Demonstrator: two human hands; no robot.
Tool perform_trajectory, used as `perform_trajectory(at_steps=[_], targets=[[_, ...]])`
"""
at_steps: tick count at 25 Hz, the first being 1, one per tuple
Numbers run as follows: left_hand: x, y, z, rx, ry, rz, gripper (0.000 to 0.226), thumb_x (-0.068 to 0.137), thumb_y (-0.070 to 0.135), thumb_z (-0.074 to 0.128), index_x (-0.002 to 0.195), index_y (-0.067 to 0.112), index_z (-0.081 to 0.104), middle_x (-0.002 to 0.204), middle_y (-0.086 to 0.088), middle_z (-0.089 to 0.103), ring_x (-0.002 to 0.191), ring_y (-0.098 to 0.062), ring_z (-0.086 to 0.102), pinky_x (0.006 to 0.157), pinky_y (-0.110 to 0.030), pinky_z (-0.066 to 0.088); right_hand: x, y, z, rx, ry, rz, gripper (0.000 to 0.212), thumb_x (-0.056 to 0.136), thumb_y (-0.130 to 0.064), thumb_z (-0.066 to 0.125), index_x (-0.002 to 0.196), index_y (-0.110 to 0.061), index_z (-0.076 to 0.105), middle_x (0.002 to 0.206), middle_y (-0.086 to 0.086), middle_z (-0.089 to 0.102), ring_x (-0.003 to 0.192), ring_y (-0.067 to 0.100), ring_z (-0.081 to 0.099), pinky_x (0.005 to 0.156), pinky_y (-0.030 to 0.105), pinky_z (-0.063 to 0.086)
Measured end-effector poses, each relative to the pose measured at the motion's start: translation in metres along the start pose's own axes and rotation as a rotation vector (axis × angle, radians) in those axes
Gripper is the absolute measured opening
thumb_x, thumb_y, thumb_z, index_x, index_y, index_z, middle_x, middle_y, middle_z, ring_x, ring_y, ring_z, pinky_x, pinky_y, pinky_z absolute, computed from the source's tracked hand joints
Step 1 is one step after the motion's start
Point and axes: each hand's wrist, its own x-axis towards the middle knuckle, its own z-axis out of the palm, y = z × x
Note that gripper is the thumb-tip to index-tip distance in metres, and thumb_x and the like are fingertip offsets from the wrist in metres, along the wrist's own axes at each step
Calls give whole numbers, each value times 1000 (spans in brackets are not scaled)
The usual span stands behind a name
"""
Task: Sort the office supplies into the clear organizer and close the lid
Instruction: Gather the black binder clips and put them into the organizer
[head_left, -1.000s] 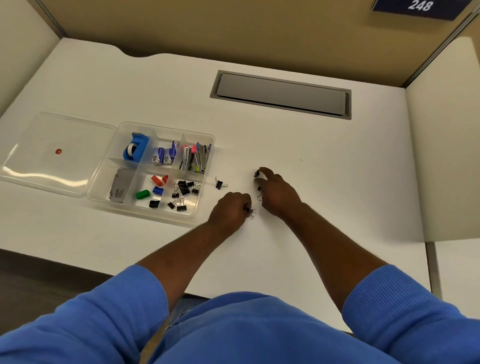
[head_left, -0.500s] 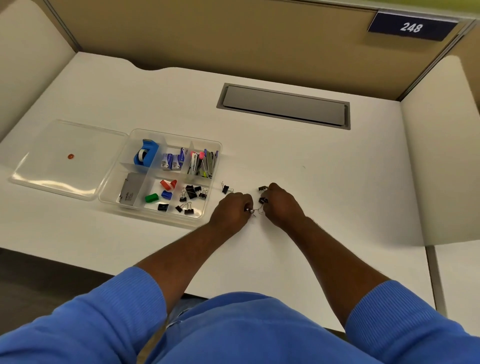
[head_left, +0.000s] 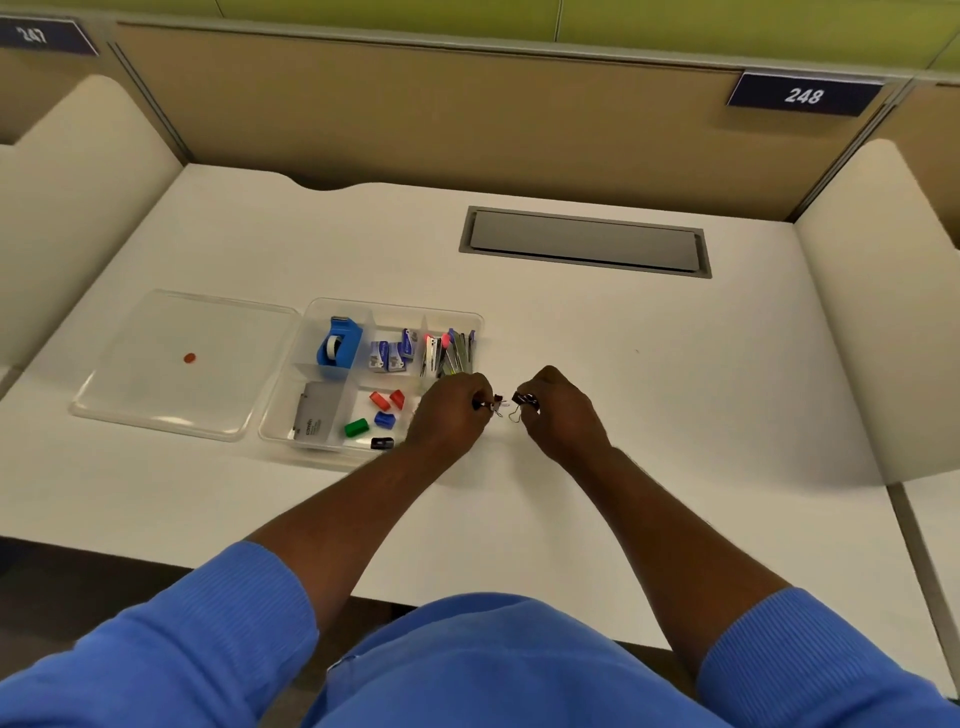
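Once beside, left hand (head_left: 451, 413) over organizer (head_left: 400, 307).

Left hand (head_left: 449, 415) and right hand (head_left: 563, 418) are both curled, close together over the white desk (head_left: 701, 441) at the near right corner of the clear organizer (head_left: 395, 307); left pinches small black binder clips (head_left: 492, 402), right pinches a binder clip (head_left: 522, 401), the two lots just apart. The organizer is open with its lid (head_left: 156, 395) flat just beside its left side, an orange dot (head_left: 189, 357) on it. The far row holds a blue tape dispenser (head_left: 338, 345), staple boxes (head_left: 392, 356) and staplers (head_left: 449, 351); the near row holds a grey box (head_left: 316, 418) and small coloured pieces (head_left: 384, 419). A grey cable hatch (head_left: 584, 241) sits further back.
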Motion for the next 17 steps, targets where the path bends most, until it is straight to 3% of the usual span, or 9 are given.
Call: perform_trajectory(at_steps=[8, 12, 17], targets=[[-7, -59, -48, -17, -25, -22, 9, 81, 10, 72, 82, 16, 66, 81, 1, 65, 80, -17, 57, 71, -31, 47, 7, -72, 36, 56, 42, -108, 20, 92, -9, 59, 108, -13, 71, 103, 3, 60, 88, 21, 61, 73, 35, 50], [-9, -77, -57, -19, -79, -13, 11, 85, 10, 69, 95, 14, 68, 94, -3, 68, 89, -19, 58, 81, -37, 51, 6, -93, 54, 50, 49, -111, 21, 93, -6, 59, 109, -11, 71, 107, 4, 63, 93, 24, 63, 77, 36, 52], [-11, -90, -60, -9, -120, 67, 25, 84, 10, 69, 109, 16, 66, 106, -3, 66, 98, -20, 58, 84, -29, 45, 1, -100, 67, 56, 70, -88, 30, 86, 2, 61, 113, -10, 70, 115, 7, 66, 104, 27, 62, 84, 37, 52]])
